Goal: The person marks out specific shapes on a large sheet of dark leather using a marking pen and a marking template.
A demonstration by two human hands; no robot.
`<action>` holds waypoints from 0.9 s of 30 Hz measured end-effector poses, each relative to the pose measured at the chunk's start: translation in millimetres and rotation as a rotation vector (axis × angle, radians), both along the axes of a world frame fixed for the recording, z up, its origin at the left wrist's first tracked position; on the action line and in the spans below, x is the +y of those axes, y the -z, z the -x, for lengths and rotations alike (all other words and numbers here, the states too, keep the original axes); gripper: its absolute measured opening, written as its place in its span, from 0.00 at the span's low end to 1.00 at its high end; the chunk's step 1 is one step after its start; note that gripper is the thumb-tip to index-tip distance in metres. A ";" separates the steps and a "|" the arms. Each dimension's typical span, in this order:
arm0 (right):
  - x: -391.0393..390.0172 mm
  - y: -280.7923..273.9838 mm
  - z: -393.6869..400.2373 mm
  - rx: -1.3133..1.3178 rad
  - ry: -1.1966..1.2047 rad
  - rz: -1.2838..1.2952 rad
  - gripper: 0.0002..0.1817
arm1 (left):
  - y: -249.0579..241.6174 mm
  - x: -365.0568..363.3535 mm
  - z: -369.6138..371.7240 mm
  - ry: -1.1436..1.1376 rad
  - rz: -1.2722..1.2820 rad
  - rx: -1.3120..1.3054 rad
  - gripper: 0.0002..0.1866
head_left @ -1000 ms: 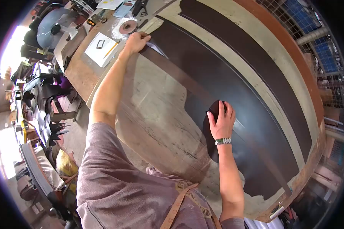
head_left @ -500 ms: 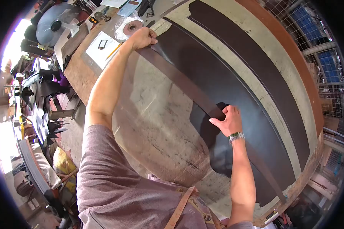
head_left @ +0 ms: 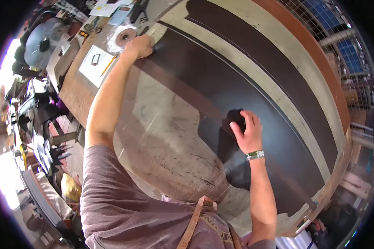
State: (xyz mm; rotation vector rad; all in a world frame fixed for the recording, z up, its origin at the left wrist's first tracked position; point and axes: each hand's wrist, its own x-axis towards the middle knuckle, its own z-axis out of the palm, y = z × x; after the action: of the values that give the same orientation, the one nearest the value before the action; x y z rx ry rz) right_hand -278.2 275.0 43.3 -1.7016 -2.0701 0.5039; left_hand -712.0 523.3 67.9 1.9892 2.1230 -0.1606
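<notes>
A large dark brown leather piece with an irregular lower edge lies on the worktable. Across it runs a long, flat brownish strip that looks like a straightedge, slanting from upper left to lower right. My left hand is closed at the strip's upper end; its fingertips are partly hidden. My right hand hovers over the leather beside the strip's middle, thumb and fingers apart, holding nothing, and its dark shadow falls on the leather.
A second dark leather strip and a brown-orange one lie beyond. Near my left hand are a plastic-wrapped roll, a paper with a drawing and a yellow pencil. A wire-mesh rack stands right, a fan upper left.
My right hand has let go of the straightedge and spread its fingers. My left hand stays at the upper end. The whole view has shifted slightly.
</notes>
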 end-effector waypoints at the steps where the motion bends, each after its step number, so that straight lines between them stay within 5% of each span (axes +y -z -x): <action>1: 2.1 -0.2 -9.3 -0.034 0.030 0.004 0.32 | 2.3 5.2 -0.7 -0.018 0.009 -0.002 0.18; 3: 9.4 6.8 -26.7 -0.189 0.113 -0.058 0.35 | -6.4 18.0 -24.2 -0.107 0.105 -0.069 0.21; 5: 12.9 18.9 -42.9 -0.294 0.143 -0.017 0.36 | 17.4 23.2 -43.7 -0.062 -0.280 -0.056 0.25; 8: 15.4 38.6 -55.3 -0.392 0.138 -0.037 0.35 | 41.2 27.1 -72.3 -0.072 -0.476 0.122 0.28; 13: 15.5 34.5 -54.3 -0.380 0.158 -0.011 0.34 | 45.6 41.4 -67.1 -0.249 -0.335 -0.064 0.32; 27: 26.4 33.0 -54.3 -0.397 0.142 0.007 0.32 | 69.9 46.7 -81.8 -0.304 -0.568 -0.093 0.15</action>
State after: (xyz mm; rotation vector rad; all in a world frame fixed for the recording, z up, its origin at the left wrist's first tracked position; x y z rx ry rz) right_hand -223.9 301.4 10.3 -2.0689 -2.1820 0.1352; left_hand -630.2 570.1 -2.0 1.8339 2.5716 0.6386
